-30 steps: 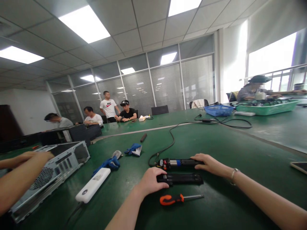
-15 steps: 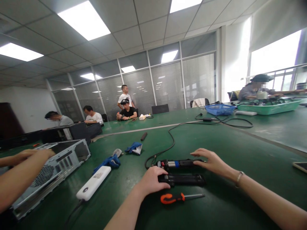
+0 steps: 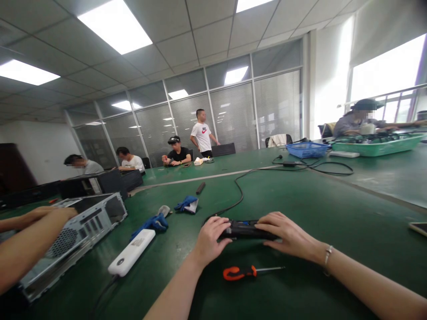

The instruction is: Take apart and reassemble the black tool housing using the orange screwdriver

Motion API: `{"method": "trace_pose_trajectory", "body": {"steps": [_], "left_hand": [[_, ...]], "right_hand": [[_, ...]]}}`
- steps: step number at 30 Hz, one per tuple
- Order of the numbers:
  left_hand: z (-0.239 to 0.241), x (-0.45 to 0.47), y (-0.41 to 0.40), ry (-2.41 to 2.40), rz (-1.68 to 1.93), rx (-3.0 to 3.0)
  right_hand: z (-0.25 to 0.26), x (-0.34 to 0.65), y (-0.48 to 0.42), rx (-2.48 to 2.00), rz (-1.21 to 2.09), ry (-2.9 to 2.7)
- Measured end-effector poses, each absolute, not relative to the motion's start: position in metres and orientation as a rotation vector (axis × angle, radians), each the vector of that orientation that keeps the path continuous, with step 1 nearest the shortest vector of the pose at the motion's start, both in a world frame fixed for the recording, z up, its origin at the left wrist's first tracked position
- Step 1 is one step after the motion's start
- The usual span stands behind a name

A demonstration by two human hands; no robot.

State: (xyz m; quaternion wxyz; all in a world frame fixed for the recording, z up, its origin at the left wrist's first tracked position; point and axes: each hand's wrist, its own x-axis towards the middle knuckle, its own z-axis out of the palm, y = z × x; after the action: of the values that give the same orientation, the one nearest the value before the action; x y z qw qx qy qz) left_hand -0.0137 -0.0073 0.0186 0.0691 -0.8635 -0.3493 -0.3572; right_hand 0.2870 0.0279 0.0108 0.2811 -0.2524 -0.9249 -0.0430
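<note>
My left hand [image 3: 213, 240] is closed around the left end of a long black plastic housing half [image 3: 245, 231]. At its other end, my right hand [image 3: 283, 231] grips it with the fingers over the top and the thumb below. The corded tool body [image 3: 246, 222] lies directly behind and partly under this housing; only a strip with a bit of blue shows. Whether the two parts are seated together I cannot tell. Nearer to me, a screwdriver [image 3: 245, 273] with an orange and black handle lies on the green table, its shaft pointing right.
A white power strip [image 3: 131, 253] and blue-grey gloves [image 3: 151, 224] lie to the left, beside an open metal computer case [image 3: 103, 218] where another person's arms reach in. A black cable [image 3: 240, 191] runs back toward a blue basket [image 3: 307, 150] and a green tray [image 3: 380, 146].
My hands have brought the black housing half back onto the tool body, and my right hand has closed on its right end. In the background, a standing person has moved right.
</note>
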Motion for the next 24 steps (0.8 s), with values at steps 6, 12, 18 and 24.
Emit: {"method": "trace_pose_trajectory", "body": {"steps": [6,12,18,24], "left_hand": [[0.014,-0.012,0.0,-1.007,-1.17,-2.566],[0.006,-0.014,0.006,-1.214,-1.232,-2.574],[0.002,-0.02,0.009,-1.36,-1.161,-2.666],[0.003,-0.021,0.009,-1.361,-1.202,-2.686]], "right_hand": [[0.003,0.287,0.037,-0.727,-0.242,-2.427],[-0.003,0.282,0.04,-0.739,-0.305,-2.382],[-0.011,0.283,0.047,-0.745,-0.185,-2.368],[-0.009,0.284,0.047,-0.752,-0.121,-2.377]]}}
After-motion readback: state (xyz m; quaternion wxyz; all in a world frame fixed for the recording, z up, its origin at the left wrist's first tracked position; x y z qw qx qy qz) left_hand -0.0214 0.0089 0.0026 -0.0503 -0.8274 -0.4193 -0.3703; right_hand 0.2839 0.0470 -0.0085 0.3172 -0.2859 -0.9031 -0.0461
